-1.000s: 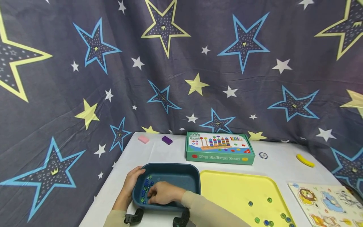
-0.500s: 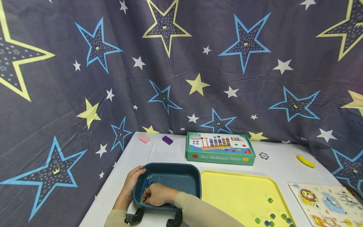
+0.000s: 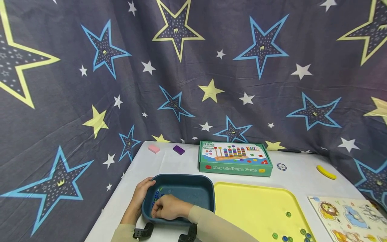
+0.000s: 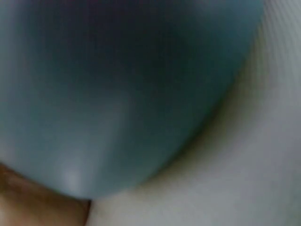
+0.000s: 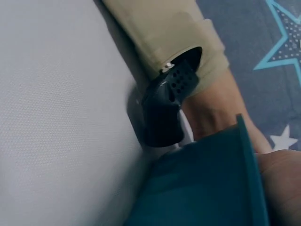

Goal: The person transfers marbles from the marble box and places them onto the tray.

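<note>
In the head view my left hand (image 3: 141, 194) holds the left wall of a dark blue tub (image 3: 196, 192). My right hand (image 3: 171, 207) reaches into the tub's near left part, fingers curled downward among blue and green glass marbles (image 3: 157, 194). Its fingertips and whatever lies beneath them are hidden. Close and blurred, the tub's side (image 4: 113, 103) fills much of the left wrist view, with a bit of skin at the lower left corner. The right wrist view has the tub's outer wall (image 5: 202, 183), part of my right hand (image 5: 284, 181) and the other forearm.
A yellow tray (image 3: 251, 205) with several marbles (image 3: 290, 239) lies right of the tub. Behind stand a green game box (image 3: 235, 169), a purple block (image 3: 179, 150) and a pink block (image 3: 154, 149). An animal puzzle board (image 3: 347, 215), yellow banana-shaped piece (image 3: 326, 172) and chip (image 3: 282, 167) lie right.
My right hand has moved slightly left and down inside the tub, covering a green marble seen earlier at its fingertips. One marble has rolled across the tray to the lower right. My left hand stays put.
</note>
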`<action>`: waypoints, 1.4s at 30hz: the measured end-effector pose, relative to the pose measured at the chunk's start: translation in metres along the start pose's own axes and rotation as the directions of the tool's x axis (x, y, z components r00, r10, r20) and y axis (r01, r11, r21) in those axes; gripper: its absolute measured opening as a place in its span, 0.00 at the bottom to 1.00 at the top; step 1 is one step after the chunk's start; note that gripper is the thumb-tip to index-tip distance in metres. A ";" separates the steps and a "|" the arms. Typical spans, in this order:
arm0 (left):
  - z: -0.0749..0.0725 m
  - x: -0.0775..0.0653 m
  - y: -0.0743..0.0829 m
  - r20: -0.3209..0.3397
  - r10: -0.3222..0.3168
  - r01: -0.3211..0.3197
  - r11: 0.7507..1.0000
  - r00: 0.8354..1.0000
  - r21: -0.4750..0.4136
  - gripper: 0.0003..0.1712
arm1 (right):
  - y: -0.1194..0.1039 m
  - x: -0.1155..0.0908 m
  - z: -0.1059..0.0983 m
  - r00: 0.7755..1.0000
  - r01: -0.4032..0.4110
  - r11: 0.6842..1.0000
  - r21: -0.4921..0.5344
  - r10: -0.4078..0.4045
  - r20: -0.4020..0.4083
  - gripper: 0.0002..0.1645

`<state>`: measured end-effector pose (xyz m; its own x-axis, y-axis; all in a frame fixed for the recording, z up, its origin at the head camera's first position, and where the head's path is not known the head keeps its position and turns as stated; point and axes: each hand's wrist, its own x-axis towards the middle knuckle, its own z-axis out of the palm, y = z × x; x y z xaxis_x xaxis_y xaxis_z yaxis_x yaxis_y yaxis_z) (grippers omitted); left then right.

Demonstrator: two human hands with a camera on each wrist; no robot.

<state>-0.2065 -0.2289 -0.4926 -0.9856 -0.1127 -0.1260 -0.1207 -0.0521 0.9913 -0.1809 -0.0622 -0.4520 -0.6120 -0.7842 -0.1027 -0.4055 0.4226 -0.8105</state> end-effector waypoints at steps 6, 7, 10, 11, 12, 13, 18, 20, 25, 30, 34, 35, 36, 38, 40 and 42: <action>0.001 -0.001 0.000 -0.011 0.006 -0.006 0.999 1.000 0.045 0.18 | 0.006 -0.015 -0.007 0.989 0.058 0.998 0.008 -0.056 -0.134 0.05; 0.001 -0.001 0.000 -0.013 0.007 -0.006 0.999 1.000 0.050 0.18 | 0.007 -0.018 -0.009 0.986 0.064 0.998 0.016 -0.061 -0.156 0.05; 0.001 -0.001 0.000 -0.015 0.013 -0.012 0.998 1.000 0.061 0.18 | 0.012 -0.030 -0.018 0.974 0.070 0.996 0.054 -0.057 -0.218 0.05; 0.001 0.000 0.000 -0.016 0.015 -0.014 0.998 1.000 0.061 0.18 | 0.013 -0.034 -0.021 0.971 0.074 0.994 0.075 -0.054 -0.234 0.05; 0.001 -0.001 0.000 -0.017 0.015 -0.014 0.998 1.000 0.063 0.18 | 0.014 -0.038 -0.024 0.967 0.077 0.992 0.096 -0.051 -0.249 0.04; 0.001 0.000 0.000 -0.020 0.017 -0.016 0.998 1.000 0.066 0.18 | 0.015 -0.042 -0.028 0.962 0.084 0.990 0.118 -0.050 -0.267 0.04; 0.001 -0.001 -0.001 -0.031 0.022 -0.019 0.997 0.999 0.074 0.18 | 0.022 -0.064 -0.044 0.927 0.115 0.982 0.152 -0.051 -0.370 0.05; 0.001 -0.001 -0.002 -0.029 0.019 -0.017 0.997 0.999 0.071 0.19 | 0.026 -0.074 -0.050 0.913 0.109 0.982 0.154 -0.038 -0.406 0.06; 0.001 -0.001 -0.002 -0.027 0.026 -0.024 0.997 0.999 0.078 0.19 | 0.035 -0.096 -0.065 0.876 0.076 0.978 0.194 0.027 -0.481 0.06; 0.000 -0.001 -0.001 -0.029 0.025 -0.022 0.996 0.999 0.086 0.20 | 0.034 -0.118 -0.082 0.825 0.064 0.969 0.237 0.082 -0.558 0.06; -0.001 -0.001 0.000 -0.033 0.014 -0.011 0.997 0.999 0.077 0.19 | 0.034 -0.130 -0.091 0.775 -0.002 0.969 0.246 0.157 -0.612 0.05; -0.001 -0.002 0.000 -0.032 0.013 -0.010 0.997 0.999 0.077 0.19 | 0.041 -0.131 -0.093 0.763 -0.017 0.969 0.248 0.173 -0.623 0.04; -0.001 -0.002 0.000 -0.032 0.014 -0.011 0.997 0.999 0.076 0.20 | 0.049 -0.131 -0.094 0.751 -0.030 0.969 0.245 0.183 -0.635 0.04; -0.001 -0.002 0.000 -0.032 0.015 -0.013 0.998 0.999 0.069 0.20 | 0.067 -0.132 -0.097 0.734 -0.050 0.972 0.231 0.192 -0.651 0.05; -0.001 -0.001 0.000 -0.028 0.018 -0.016 0.998 0.999 0.065 0.19 | 0.085 -0.133 -0.100 0.729 -0.076 0.975 0.210 0.198 -0.655 0.05; 0.000 0.000 0.000 -0.026 0.022 -0.020 0.998 0.999 0.067 0.19 | 0.098 -0.136 -0.104 0.725 -0.104 0.975 0.195 0.209 -0.657 0.05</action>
<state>-0.2063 -0.2293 -0.4926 -0.9846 -0.1394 -0.1051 -0.1084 0.0164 0.9940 -0.2079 0.1327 -0.4579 -0.9741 -0.1815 0.1351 -0.1993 0.4049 -0.8924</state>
